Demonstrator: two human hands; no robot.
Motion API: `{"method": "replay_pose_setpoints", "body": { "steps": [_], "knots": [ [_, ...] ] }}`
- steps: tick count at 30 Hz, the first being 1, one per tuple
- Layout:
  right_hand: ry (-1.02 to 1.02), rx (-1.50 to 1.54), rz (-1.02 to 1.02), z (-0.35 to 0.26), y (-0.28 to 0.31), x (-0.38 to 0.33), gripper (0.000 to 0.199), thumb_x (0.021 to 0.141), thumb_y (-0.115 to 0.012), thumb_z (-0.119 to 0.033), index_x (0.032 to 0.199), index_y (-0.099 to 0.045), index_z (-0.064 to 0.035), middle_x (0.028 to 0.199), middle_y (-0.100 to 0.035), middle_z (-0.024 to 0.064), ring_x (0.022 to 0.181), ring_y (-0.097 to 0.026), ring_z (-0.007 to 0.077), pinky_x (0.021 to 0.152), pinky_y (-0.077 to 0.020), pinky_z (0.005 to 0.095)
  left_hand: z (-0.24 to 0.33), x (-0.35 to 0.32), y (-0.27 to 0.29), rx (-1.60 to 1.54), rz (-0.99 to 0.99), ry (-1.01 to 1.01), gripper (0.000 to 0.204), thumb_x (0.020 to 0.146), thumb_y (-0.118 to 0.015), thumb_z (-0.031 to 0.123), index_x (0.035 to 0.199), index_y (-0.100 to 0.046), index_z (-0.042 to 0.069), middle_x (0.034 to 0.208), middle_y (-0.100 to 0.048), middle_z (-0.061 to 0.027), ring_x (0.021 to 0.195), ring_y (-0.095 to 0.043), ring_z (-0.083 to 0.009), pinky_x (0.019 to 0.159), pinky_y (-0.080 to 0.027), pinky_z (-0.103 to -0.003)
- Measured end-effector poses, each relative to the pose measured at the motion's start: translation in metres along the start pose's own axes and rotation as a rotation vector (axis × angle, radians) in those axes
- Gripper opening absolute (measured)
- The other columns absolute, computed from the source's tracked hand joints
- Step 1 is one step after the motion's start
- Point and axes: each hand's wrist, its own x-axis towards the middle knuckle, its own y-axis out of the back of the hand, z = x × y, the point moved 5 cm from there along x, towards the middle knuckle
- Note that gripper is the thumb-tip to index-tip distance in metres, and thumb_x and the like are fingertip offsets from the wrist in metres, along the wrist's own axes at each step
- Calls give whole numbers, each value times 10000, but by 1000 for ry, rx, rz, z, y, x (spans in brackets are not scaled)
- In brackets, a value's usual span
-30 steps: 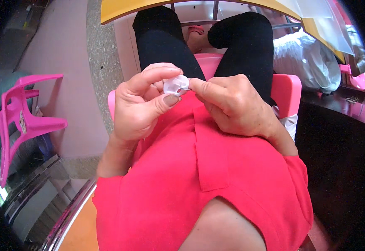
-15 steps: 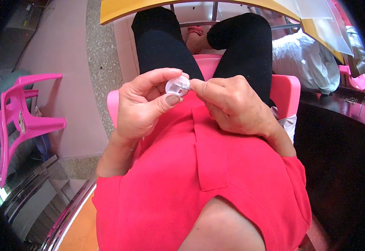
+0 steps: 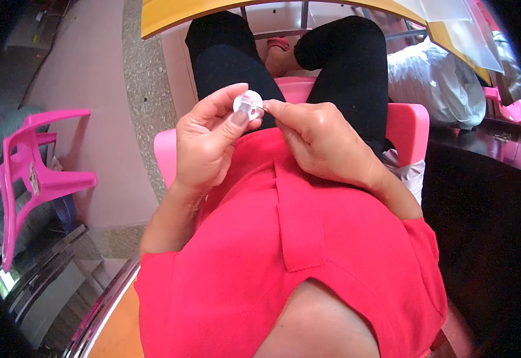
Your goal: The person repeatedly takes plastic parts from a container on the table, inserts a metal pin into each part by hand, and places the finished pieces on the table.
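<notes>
Between the thumb and fingers of my left hand [image 3: 213, 134] is a small round white plastic disc [image 3: 252, 99], with a clear window-like part and a small reddish mark on its face. Close against the disc's right edge, my right hand [image 3: 323, 137] pinches a thin, dark, pin-like metal piece [image 3: 264, 108] whose tip meets the disc. Most of that piece is hidden by the right fingers, so its kind does not show. Both hands are held above my lap, in front of my red top [image 3: 242, 238].
I sit on a pink plastic chair [image 3: 408, 134]. A yellow-edged table [image 3: 213, 17] stands ahead of my knees. Another pink chair [image 3: 51, 176] is at the left. White plastic bags [image 3: 436, 83] rest at the right, near a dark shiny surface [image 3: 469, 149].
Both hands have risen slightly, away from my body. The disc has turned so its face shows more fully, and the left thumb now lies across its lower part.
</notes>
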Motion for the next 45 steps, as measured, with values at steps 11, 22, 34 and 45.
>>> {"method": "replay_pose_setpoints", "body": {
  "steps": [11, 22, 34, 45],
  "knots": [
    [46, -314, 62, -7, 2, -3, 350, 777, -569, 42, 1127, -570, 41, 750, -618, 193, 635, -634, 316, 569, -512, 363, -5, 2, -1, -98, 53, 75, 257, 933, -509, 37, 1171, -562, -45, 1029, -642, -149, 890, -643, -209, 809, -542, -331],
    [112, -446, 28, -9, 0, -3, 360, 739, -598, 8, 1094, -566, 53, 729, -616, 178, 629, -635, 303, 541, -506, 363, -8, 0, 0, -24, 30, 77, 264, 912, -538, 10, 1166, -563, -56, 1041, -643, -157, 877, -649, -205, 805, -545, -318],
    [72, -463, -362, -6, 0, 8, 239, 738, -576, -10, 971, -558, 35, 740, -632, 190, 681, -650, 317, 600, -513, 394, -5, -3, 1, 270, -36, 4, 246, 874, -591, -15, 1114, -601, -66, 1001, -658, -151, 881, -645, -177, 814, -536, -288],
    [131, -411, -22, -15, 12, -2, 242, 734, -578, -27, 966, -549, 38, 707, -606, 171, 640, -630, 321, 552, -500, 384, -4, 5, 6, -55, -82, 86, 276, 899, -559, 22, 1161, -563, -64, 1052, -636, -185, 884, -648, -249, 764, -549, -334]
  ]
}}
